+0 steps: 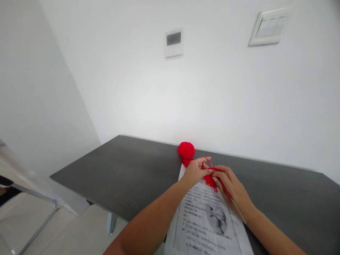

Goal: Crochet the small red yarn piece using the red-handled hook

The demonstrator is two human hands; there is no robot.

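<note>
Gray tabletop (111, 166) meets white wall (127, 88). Left hand (195, 172) pinches red knitting (210, 181); right hand (234, 187) pinches it alongside the knitting needle (238, 210). Even red yarn (186, 150) tension should help.

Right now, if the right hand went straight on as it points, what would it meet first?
Probably the left hand, past the red knitting that the right hand holds; depth is unclear.

The yarn ball (186, 150) and knitted piece (211, 181) present a matt, fibrous finish; the needle (238, 210) is smooth, material unclear. The sheet (191, 233) is matt paper. The tabletop (119, 173) appears smooth and matt, the wall switch (270, 26) smooth plastic.
</note>
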